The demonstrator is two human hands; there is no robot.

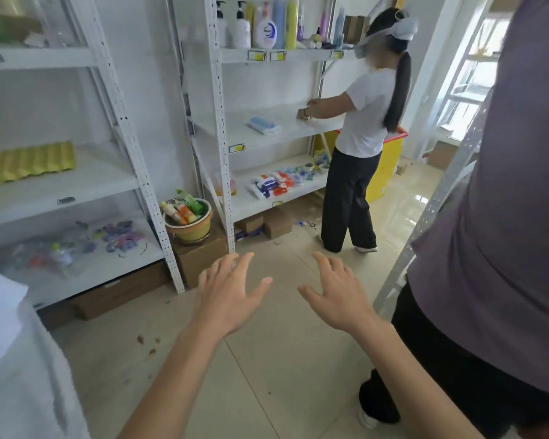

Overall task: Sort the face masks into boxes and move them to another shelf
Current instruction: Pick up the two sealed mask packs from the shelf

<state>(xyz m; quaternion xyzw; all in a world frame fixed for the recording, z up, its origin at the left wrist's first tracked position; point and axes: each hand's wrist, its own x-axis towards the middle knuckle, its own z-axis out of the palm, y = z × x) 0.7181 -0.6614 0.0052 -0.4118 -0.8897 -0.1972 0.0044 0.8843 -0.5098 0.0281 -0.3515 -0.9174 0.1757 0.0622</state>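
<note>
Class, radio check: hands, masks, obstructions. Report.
Left hand and right hand open, empty. Blue mask pack on middle shelf. Person in white shirt stands at it.

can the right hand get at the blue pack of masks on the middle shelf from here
Probably not yet. The right hand is open over the floor, well short of the blue pack of masks on the middle shelf. Nothing blocks the way; a person in white stands to the right.

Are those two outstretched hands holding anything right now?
No. The left hand and right hand are both empty, fingers spread in the air above the floor tiles.
</note>
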